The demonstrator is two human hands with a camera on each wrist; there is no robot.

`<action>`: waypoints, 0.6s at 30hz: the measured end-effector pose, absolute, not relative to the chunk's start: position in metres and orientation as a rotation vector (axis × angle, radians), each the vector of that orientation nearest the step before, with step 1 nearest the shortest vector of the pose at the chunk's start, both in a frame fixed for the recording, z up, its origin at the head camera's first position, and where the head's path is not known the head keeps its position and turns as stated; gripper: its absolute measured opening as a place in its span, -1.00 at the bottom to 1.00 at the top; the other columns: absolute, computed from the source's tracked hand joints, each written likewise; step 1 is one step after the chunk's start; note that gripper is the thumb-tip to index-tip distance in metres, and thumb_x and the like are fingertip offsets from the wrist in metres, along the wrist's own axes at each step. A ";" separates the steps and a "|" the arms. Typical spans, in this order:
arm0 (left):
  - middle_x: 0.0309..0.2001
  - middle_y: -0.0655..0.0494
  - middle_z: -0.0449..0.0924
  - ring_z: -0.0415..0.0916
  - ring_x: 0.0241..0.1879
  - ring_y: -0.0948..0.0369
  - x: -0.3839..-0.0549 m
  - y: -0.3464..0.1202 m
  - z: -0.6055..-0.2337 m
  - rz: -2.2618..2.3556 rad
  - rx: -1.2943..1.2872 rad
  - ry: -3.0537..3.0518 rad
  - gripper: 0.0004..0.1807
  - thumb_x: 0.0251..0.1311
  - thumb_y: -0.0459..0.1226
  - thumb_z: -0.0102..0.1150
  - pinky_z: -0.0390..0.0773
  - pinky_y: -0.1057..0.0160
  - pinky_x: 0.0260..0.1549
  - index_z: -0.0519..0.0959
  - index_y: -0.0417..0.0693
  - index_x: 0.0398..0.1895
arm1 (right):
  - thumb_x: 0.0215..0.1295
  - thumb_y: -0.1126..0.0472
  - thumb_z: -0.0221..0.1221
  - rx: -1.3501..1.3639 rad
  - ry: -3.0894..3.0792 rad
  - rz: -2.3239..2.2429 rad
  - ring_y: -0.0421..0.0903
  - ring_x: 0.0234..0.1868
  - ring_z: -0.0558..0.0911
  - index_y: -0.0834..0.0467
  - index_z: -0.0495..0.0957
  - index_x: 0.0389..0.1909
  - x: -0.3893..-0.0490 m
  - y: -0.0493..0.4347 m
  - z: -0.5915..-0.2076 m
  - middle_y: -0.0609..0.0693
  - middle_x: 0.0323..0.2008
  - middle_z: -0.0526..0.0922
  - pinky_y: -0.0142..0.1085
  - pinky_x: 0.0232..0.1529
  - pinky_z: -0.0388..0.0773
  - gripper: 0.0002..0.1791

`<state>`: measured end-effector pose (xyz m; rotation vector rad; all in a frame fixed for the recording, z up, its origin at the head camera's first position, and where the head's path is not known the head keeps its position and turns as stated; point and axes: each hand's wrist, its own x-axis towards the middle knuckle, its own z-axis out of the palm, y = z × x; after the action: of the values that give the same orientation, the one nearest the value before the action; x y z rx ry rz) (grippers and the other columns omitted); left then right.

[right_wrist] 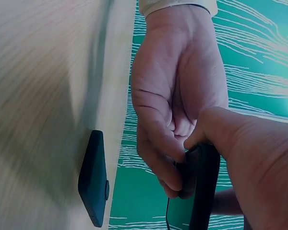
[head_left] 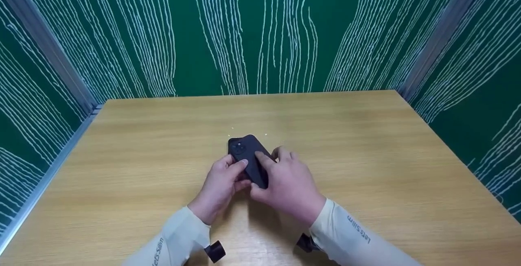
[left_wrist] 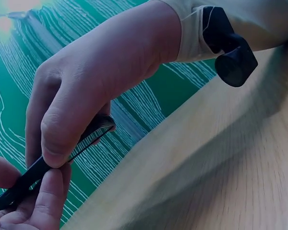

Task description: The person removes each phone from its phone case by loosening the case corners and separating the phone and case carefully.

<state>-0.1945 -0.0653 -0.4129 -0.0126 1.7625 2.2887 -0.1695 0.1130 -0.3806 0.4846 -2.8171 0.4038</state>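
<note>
Both your hands are found gripping one thin black rounded-rectangular slab.
Your left hand pinches its left side, your right hand its right, above the light wood-grain table, midway between side edges; a dark phone-shaped block lies on the surface.

Phone back smooth, matt; tabletop wood-grained, faintly glossy; sleeves cloth.
</note>
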 end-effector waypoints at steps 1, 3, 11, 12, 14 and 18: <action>0.25 -0.26 0.71 0.77 0.00 0.16 -0.194 -0.066 -0.413 2.279 -0.010 1.766 -0.53 0.64 -0.29 0.08 0.78 0.32 -0.11 0.45 -0.31 0.48 | 0.16 -0.30 0.48 0.489 -2.814 0.400 0.15 -0.13 0.58 0.03 0.63 0.45 -0.169 0.112 -0.381 0.32 0.07 0.67 -0.03 -0.14 0.69 -0.13; 0.29 -0.27 0.69 0.77 0.04 0.14 -0.194 -0.066 -0.414 2.260 -0.009 1.775 -0.51 0.64 -0.28 0.09 0.78 0.28 -0.03 0.43 -0.27 0.51 | 0.17 -0.29 0.48 0.498 -2.819 0.399 0.14 -0.14 0.56 0.04 0.62 0.45 -0.168 0.111 -0.382 0.31 0.06 0.67 -0.04 -0.17 0.69 -0.13; 0.37 -0.33 0.63 0.77 0.14 0.05 -0.195 -0.068 -0.414 2.228 0.061 1.771 -0.46 0.67 -0.29 0.06 0.81 0.17 0.06 0.34 -0.27 0.59 | 0.21 -0.35 0.47 0.515 -2.890 0.401 0.08 -0.15 0.56 0.07 0.56 0.49 -0.167 0.113 -0.377 0.24 0.10 0.62 -0.02 -0.25 0.73 -0.07; 0.38 -0.34 0.62 0.76 0.15 0.04 -0.195 -0.069 -0.414 2.224 0.064 1.766 -0.46 0.67 -0.29 0.05 0.81 0.18 0.04 0.33 -0.28 0.59 | 0.21 -0.35 0.47 0.512 -2.903 0.431 0.07 -0.17 0.57 0.08 0.56 0.49 -0.168 0.114 -0.376 0.23 0.09 0.62 -0.03 -0.24 0.73 -0.07; 0.40 -0.33 0.61 0.75 0.15 0.05 -0.196 -0.070 -0.415 2.215 0.059 1.749 -0.46 0.68 -0.29 0.04 0.81 0.20 0.01 0.32 -0.25 0.61 | 0.25 -0.34 0.47 0.507 -2.924 0.511 0.03 -0.20 0.61 0.09 0.57 0.48 -0.171 0.116 -0.374 0.19 0.08 0.62 -0.05 -0.20 0.73 -0.10; 0.38 -0.32 0.62 0.76 0.11 0.09 -0.197 -0.071 -0.416 2.194 0.087 1.735 -0.47 0.69 -0.29 0.01 0.81 0.17 0.03 0.31 -0.22 0.62 | 0.35 -0.18 0.48 0.458 -2.924 0.766 -0.02 -0.29 0.62 0.08 0.61 0.41 -0.183 0.124 -0.375 0.09 0.01 0.68 -0.13 -0.22 0.67 -0.29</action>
<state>-0.1971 -0.0714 -0.4159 0.0866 1.7351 2.1938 -0.1827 0.1241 -0.3748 0.4575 -2.9238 0.7655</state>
